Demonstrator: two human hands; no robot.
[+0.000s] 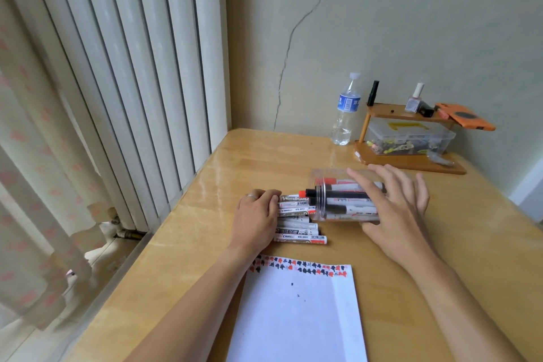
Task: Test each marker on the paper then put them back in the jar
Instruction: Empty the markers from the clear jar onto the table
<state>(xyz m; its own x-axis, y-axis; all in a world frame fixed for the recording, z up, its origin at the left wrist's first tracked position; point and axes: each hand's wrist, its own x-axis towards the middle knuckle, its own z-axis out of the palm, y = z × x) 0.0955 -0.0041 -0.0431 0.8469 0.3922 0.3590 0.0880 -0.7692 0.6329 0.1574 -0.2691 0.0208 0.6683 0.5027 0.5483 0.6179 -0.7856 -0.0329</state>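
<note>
A clear plastic jar (323, 185) lies on its side on the wooden table (191, 232), mouth to the left, with several whiteboard markers inside and poking out. My right hand (393, 209) grips the jar around its body. A bundle of white markers (299, 226) lies on the table just left of the jar's mouth. My left hand (257, 217) is closed over the left ends of that bundle. The white paper (299, 314) lies near me, with a row of red and black marks along its top edge and a few small dots.
A water bottle (345, 110) stands at the back by the wall. Right of it is a small wooden shelf (408, 160) with a clear box, nail polish and an orange case. A white radiator (123, 67) and a curtain border the table's left side.
</note>
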